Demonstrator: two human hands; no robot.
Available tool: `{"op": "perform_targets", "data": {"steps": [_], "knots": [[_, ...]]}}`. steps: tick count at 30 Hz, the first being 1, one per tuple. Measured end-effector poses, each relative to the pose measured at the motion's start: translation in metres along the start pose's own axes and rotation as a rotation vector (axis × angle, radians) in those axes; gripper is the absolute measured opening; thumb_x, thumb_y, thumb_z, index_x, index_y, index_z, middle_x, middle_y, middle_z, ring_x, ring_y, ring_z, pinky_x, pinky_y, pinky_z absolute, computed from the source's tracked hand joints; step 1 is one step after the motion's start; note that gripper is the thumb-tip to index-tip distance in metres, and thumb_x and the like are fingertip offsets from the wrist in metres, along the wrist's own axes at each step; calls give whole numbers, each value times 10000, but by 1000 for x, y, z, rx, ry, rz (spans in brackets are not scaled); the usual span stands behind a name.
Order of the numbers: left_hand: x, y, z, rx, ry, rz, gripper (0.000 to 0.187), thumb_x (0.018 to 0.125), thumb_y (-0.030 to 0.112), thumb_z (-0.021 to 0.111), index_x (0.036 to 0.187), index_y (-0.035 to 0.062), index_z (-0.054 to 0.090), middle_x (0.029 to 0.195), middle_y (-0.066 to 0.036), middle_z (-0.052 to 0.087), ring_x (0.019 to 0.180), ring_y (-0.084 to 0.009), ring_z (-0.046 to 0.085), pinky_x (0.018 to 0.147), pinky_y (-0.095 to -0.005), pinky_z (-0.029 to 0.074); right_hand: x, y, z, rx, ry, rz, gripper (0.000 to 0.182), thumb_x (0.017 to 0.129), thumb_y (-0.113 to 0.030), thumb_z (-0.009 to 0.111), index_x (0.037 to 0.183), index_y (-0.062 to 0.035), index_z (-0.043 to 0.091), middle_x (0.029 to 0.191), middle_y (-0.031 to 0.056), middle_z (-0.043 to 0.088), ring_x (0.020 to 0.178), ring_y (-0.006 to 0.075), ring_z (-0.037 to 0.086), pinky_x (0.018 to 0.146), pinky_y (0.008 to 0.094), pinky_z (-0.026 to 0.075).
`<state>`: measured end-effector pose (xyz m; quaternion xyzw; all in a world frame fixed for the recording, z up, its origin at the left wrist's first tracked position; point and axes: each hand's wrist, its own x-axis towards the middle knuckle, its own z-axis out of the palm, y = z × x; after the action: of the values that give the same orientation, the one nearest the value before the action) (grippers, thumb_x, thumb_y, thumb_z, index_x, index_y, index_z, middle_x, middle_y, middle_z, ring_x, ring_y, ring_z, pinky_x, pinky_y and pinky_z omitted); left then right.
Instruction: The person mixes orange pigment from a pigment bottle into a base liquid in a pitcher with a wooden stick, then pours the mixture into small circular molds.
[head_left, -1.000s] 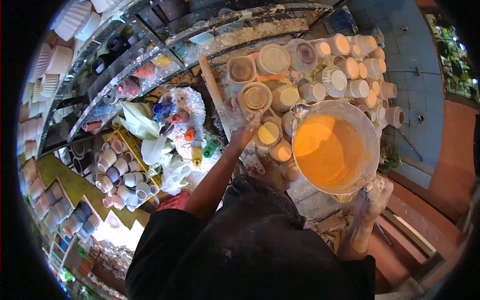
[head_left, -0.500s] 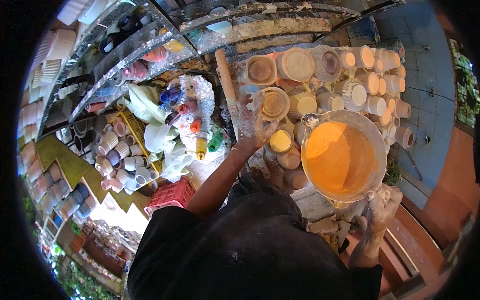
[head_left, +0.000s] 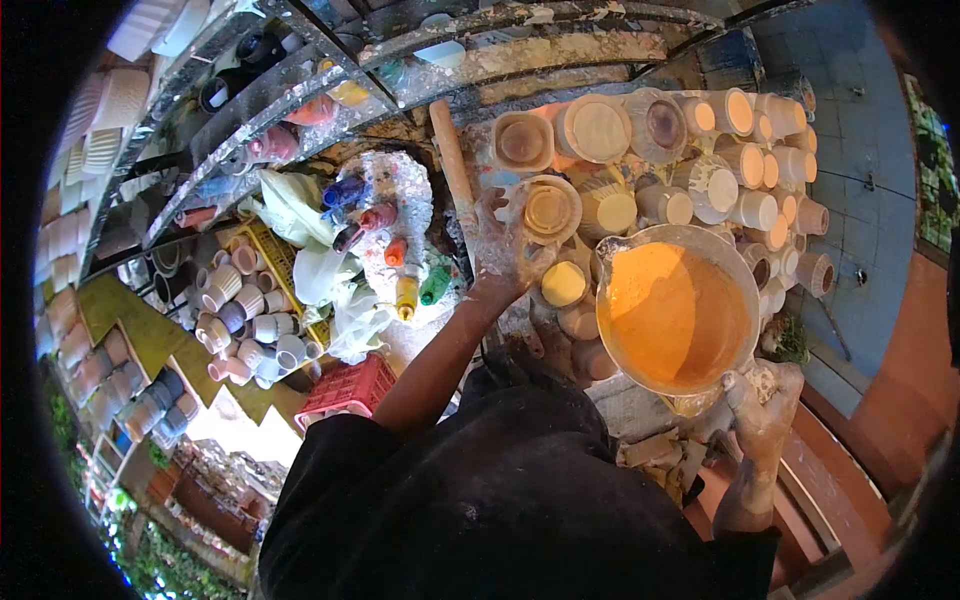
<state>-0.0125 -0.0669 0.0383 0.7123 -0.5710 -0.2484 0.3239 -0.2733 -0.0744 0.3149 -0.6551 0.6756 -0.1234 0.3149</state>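
My right hand grips the near rim or handle end of a large mixing jug, its pouring lip toward the upper left. Thick orange liquid partly fills it, with a shadow across the right side. My left hand curves round the left side of a round mould, thumb at its near edge and fingers at the far side. Just below that mould stands a smaller one filled with yellow-orange material. Part of the jug's handle is hidden by my fingers.
Many moulds and pots crowd the bench beyond the jug. Squeeze bottles lie on a paint-splattered surface to the left, near plastic bags. A red crate and a yellow crate of small pots sit further left.
The jug has shifted slightly left and its lip has turned downward in the view. My right hand moves with it. My left hand stays at the round mould.
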Motion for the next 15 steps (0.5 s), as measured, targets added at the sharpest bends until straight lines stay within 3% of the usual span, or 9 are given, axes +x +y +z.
{"op": "perform_targets", "data": {"steps": [5,8,14,15], "knots": [[1,5,-6,9,-9,-18,855,638,330,752,1339,87,328,1221,-215,291,1094,-375,370,898,-457,378,4,-6,-1,-184,-34,-130,392,740,-171,718,978,21,472,913,103,484,835,162,489,770,323,409],[1,4,-7,-32,6,-17,851,642,346,748,1337,89,330,1218,-215,293,1095,-372,370,900,-459,374,7,-5,1,-108,-23,-72,439,695,-221,758,945,21,490,861,127,489,774,190,510,693,350,427],[2,5,-10,-25,0,-22,861,642,344,752,1347,95,323,1223,-217,289,1082,-371,383,881,-461,391,8,-5,3,-159,-8,-110,427,691,-216,758,927,33,503,864,127,496,747,194,519,671,359,432],[1,5,-10,-23,12,-17,865,641,343,753,1349,97,321,1223,-218,288,1078,-371,386,877,-461,394,9,-9,2,-134,-33,-40,418,691,-221,757,915,35,515,864,127,498,748,197,519,673,362,431]]}}
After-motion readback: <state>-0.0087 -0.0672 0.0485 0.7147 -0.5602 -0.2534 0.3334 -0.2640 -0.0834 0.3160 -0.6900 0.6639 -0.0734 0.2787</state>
